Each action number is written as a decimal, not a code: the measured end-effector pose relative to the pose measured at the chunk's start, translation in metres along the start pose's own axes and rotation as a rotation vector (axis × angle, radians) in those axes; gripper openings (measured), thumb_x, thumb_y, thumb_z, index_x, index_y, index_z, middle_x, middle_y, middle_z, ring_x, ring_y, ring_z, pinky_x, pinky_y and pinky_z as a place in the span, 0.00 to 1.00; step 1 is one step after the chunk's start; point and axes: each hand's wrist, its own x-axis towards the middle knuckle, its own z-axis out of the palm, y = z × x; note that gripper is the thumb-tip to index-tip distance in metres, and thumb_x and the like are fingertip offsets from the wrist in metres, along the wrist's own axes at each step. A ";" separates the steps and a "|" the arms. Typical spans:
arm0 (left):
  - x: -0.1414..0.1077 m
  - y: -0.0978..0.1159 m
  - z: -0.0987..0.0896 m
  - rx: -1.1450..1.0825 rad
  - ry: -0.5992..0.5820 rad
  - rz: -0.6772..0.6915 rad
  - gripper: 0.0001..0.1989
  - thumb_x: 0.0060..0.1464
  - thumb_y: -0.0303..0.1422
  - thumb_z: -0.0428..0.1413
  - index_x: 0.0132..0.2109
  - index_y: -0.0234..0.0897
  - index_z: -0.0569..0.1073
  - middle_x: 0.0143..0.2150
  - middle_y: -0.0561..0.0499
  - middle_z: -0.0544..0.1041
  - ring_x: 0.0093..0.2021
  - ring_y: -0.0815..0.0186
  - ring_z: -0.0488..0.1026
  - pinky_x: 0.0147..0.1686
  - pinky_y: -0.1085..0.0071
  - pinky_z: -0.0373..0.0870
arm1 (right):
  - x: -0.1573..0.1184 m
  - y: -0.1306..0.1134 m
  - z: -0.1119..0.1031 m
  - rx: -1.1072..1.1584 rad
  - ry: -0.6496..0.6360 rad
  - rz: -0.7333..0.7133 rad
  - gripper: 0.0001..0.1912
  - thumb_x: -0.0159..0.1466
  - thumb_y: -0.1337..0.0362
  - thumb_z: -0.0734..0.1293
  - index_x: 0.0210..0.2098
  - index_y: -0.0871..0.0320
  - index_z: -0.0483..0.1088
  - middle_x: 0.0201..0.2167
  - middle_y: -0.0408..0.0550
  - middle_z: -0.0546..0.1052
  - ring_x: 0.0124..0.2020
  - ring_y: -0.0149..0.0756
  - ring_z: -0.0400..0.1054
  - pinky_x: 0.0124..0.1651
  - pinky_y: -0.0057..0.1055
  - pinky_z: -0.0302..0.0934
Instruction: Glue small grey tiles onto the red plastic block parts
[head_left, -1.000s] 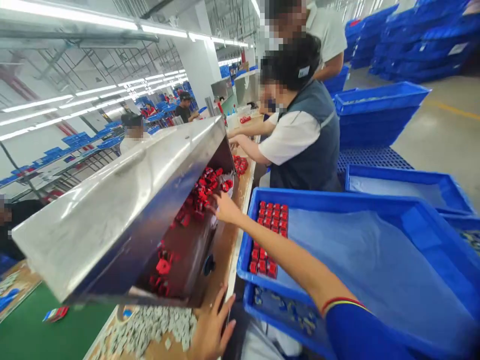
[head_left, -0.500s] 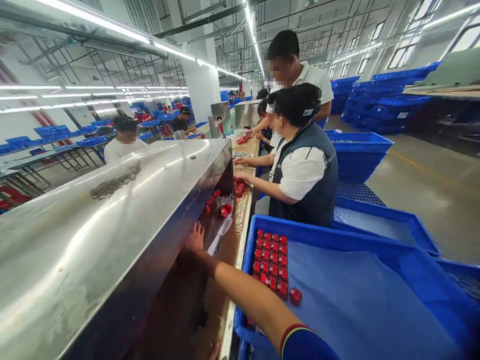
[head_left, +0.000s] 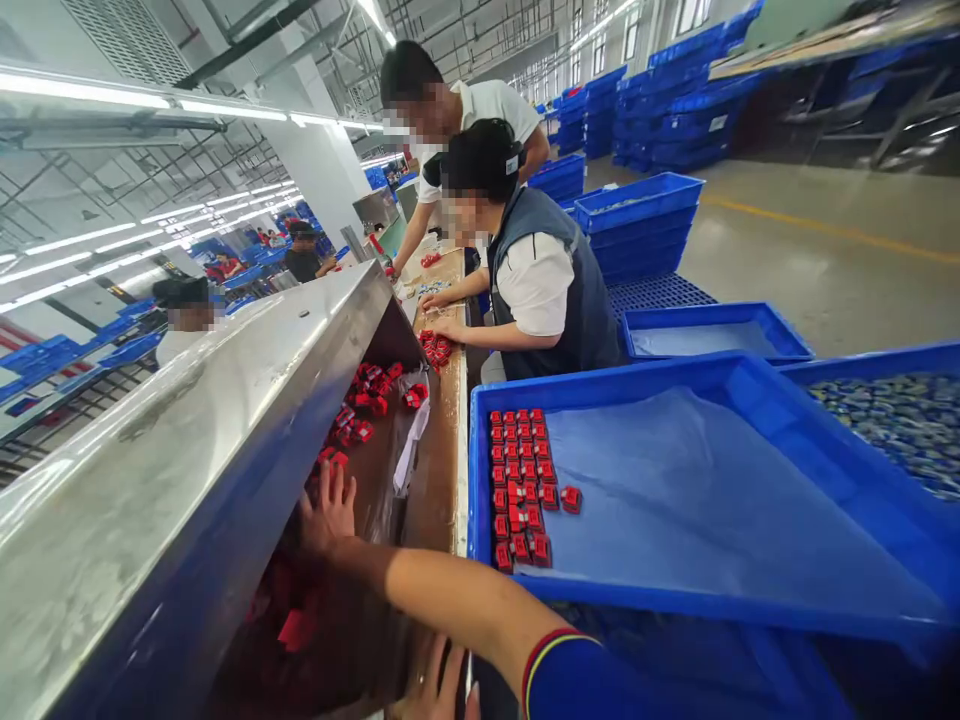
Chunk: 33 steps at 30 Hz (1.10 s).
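My right hand [head_left: 330, 505] reaches under the metal hood [head_left: 225, 400], fingers spread, beside a loose pile of small red block-shaped parts [head_left: 352, 425]. Its fingertips are close to a few of them, and I cannot tell whether they touch. No part shows in its grasp. At the bottom edge, my left hand [head_left: 435, 690] is partly in view on the near side of the brown work surface [head_left: 435, 500], its visible fingers apart. More red parts [head_left: 292, 630] lie in the shadow under the hood. Rows of similar red blocks [head_left: 517, 470] stand along the left side of a blue tray [head_left: 720, 590].
A white strip [head_left: 411, 445] lies along the work surface. Beyond the tray, a co-worker in a dark vest [head_left: 555, 280] handles red parts, and another person [head_left: 495, 110] leans over behind. A second blue tray [head_left: 900, 430] holds many small pieces. Stacked blue bins [head_left: 637, 220] stand farther back.
The view has turned right and tilted. My right hand has moved nearer along the hood, its fingers now more spread. More of my left hand and of the red pile shows.
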 end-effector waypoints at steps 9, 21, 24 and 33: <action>-0.009 0.024 -0.002 -0.049 -0.022 -0.186 0.24 0.61 0.31 0.55 0.64 0.40 0.72 0.61 0.39 0.78 0.63 0.47 0.74 0.58 0.52 0.77 | -0.019 -0.002 0.016 -0.058 -0.182 -0.268 0.27 0.72 0.56 0.63 0.68 0.56 0.67 0.77 0.59 0.54 0.78 0.59 0.39 0.75 0.62 0.39; -0.008 0.020 -0.004 -0.086 -0.072 -0.160 0.25 0.64 0.32 0.53 0.66 0.38 0.69 0.64 0.38 0.74 0.65 0.46 0.70 0.60 0.51 0.74 | 0.005 0.013 0.010 -0.068 -0.134 -0.111 0.37 0.70 0.46 0.65 0.72 0.56 0.60 0.79 0.59 0.42 0.79 0.63 0.28 0.76 0.63 0.25; -0.008 0.019 -0.003 -0.087 -0.062 -0.138 0.26 0.65 0.32 0.52 0.68 0.37 0.68 0.66 0.38 0.73 0.67 0.46 0.68 0.62 0.51 0.73 | 0.021 0.027 0.006 -0.060 -0.049 0.010 0.40 0.70 0.43 0.63 0.75 0.55 0.54 0.80 0.62 0.37 0.79 0.67 0.28 0.73 0.69 0.27; -0.016 0.017 0.011 -0.079 -0.129 -0.238 0.14 0.58 0.33 0.57 0.50 0.39 0.80 0.50 0.39 0.82 0.54 0.43 0.78 0.54 0.48 0.77 | 0.008 0.001 0.030 0.016 0.004 0.069 0.38 0.70 0.39 0.61 0.67 0.60 0.65 0.74 0.72 0.55 0.72 0.63 0.54 0.68 0.61 0.51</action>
